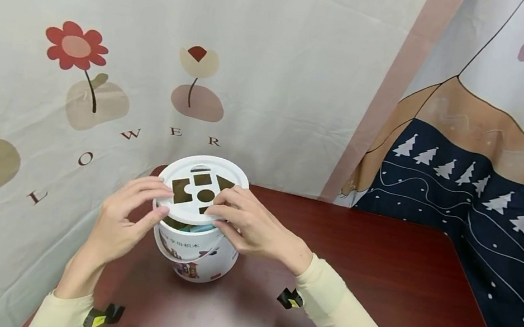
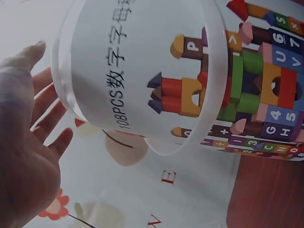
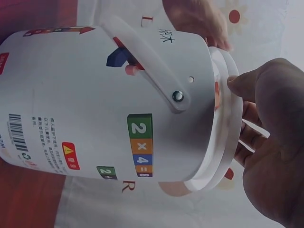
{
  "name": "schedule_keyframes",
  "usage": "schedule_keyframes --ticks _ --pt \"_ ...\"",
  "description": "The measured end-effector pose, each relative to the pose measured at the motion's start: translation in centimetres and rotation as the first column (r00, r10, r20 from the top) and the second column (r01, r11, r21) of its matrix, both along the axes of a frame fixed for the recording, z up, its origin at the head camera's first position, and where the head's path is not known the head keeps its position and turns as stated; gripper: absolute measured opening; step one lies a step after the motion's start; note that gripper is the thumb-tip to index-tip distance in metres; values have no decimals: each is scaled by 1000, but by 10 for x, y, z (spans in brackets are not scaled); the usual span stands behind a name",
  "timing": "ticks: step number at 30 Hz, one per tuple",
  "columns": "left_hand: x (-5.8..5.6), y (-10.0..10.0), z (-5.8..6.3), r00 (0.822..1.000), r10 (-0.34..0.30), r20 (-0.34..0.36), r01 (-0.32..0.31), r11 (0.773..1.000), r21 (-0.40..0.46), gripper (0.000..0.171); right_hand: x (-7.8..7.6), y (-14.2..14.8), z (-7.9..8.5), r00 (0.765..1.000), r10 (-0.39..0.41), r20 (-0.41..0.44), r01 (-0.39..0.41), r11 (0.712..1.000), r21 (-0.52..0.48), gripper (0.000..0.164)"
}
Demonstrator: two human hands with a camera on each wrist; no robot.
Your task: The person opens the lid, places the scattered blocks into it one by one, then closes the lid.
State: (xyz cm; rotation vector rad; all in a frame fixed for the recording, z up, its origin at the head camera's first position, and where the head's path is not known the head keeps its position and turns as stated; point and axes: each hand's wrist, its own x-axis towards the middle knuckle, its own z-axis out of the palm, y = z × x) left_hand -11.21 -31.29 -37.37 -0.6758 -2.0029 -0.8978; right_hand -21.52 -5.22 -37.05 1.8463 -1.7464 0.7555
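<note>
A white bucket (image 1: 207,257) with a printed block pattern stands upright on the table. Its white lid (image 1: 191,212), cut with shaped holes, lies over the mouth with its front edge raised; bluish contents (image 1: 196,228) show through the gap. My right hand (image 1: 250,221) pinches the lid's right front edge, thumb at the rim and fingers over the top; the right wrist view shows this thumb (image 3: 244,84) on the edge. My left hand (image 1: 124,219) is spread at the lid's left side, its fingertips touching the edge. The bucket's handle (image 2: 216,80) hangs down in front.
The dark red table (image 1: 351,278) reaches right and toward me. Behind it hangs a pale curtain (image 1: 280,76) with printed flowers and letters. A navy cloth with white trees (image 1: 440,196) hangs at the right edge.
</note>
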Motion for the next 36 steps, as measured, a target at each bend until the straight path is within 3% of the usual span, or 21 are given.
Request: schedule_keyframes --ticks 3,8,36 --pt "9 9 7 999 -34 -24 33 999 -39 24 0 -1 -2 1000 9 6 -9 1000 12 17" --pt "17 15 8 999 -48 10 49 997 -68 28 2 0 -6 1000 8 18 -8 999 35 17" --pt "18 12 -2 994 -95 62 98 994 -56 32 4 2 -21 998 -9 63 6 998 55 18"
